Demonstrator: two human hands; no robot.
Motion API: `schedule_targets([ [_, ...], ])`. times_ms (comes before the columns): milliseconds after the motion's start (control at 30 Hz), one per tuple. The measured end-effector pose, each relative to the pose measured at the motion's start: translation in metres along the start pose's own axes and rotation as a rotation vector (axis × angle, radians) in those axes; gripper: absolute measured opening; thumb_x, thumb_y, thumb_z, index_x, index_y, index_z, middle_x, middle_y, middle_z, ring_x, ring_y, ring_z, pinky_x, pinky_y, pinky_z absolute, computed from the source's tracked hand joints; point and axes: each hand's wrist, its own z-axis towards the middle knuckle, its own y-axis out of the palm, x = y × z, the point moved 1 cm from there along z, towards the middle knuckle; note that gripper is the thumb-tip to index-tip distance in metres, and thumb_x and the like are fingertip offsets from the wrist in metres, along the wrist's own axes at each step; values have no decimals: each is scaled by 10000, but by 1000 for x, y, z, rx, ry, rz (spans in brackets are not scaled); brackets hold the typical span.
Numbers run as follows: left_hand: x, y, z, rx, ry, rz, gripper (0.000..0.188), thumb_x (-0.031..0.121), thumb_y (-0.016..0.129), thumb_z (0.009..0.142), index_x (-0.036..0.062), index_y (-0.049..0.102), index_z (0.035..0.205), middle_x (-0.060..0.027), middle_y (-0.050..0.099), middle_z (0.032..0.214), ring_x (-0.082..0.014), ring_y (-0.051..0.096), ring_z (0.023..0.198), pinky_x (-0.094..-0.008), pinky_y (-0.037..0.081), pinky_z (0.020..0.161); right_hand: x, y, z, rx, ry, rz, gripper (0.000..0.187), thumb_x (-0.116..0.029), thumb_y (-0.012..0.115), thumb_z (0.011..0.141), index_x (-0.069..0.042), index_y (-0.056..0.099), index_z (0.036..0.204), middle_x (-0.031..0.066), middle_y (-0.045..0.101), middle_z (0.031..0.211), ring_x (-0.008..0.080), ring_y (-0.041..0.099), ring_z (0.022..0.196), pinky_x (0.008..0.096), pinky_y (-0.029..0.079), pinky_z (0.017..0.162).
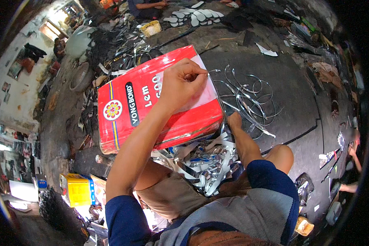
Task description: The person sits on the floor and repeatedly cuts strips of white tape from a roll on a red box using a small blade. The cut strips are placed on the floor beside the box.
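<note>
A big red box (129, 102) with a printed flower emblem and a shiny surface stands before my crossed legs. Above its top, my left hand (184, 82) is closed in a pinch. A thin silver strip (215, 70) starts at those fingertips. My right hand (233, 120) is low beside the box's right edge, its fingers curled; what they hold is hidden. Long shiny silver strips (250, 100) lie in loose coils on the dark floor to the right of the box. More silver and white strips (207, 162) are heaped between the box and my lap.
A yellow and blue tin (78, 190) stands to my left. Far ahead are a yellow container (151, 28) and pale sole-shaped pieces (199, 16), with a seated person (145, 7) nearby. Scraps litter the far left floor around a tyre (79, 77). Another person's arm (352, 153) shows at the right rim.
</note>
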Motion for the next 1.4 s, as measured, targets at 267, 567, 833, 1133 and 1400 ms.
schedule_targets([
  [267,8,-7,-3,-101,355,245,183,-30,704,820,32,751,985,-94,669,922,-197,658,746,-288,521,645,19,0,13,63,10,-30,347,-219,581,902,58,662,1094,296,682,1124,452,666,1071,517,533,924],
  [567,2,-13,-5,-115,509,311,192,-33,718,820,16,733,1005,-107,659,930,-248,659,772,-327,538,671,52,-26,24,135,22,-183,343,-198,434,974,19,609,1174,258,690,1123,435,693,1011,544,559,861],
  [833,10,-24,-20,-178,456,484,234,37,701,825,6,714,1057,-138,661,1004,-279,667,900,-356,543,766,85,-13,19,154,197,-100,410,-212,464,984,-25,495,1347,243,703,1123,387,713,1003,512,578,847],
  [1133,15,-23,-19,-164,412,571,304,211,727,836,39,690,1085,-117,659,990,-308,671,890,-392,554,751,-14,-154,-3,245,-121,-253,286,-196,526,938,-29,694,1097,215,720,1081,400,702,1012,514,564,838],
  [1400,103,25,-41,-18,129,-46,401,248,725,905,-37,635,1172,-168,650,1140,-266,655,1046,-372,504,906,-156,-322,-215,358,-812,292,188,-210,619,958,-63,611,1074,194,702,788,354,714,732,422,543,648],
])
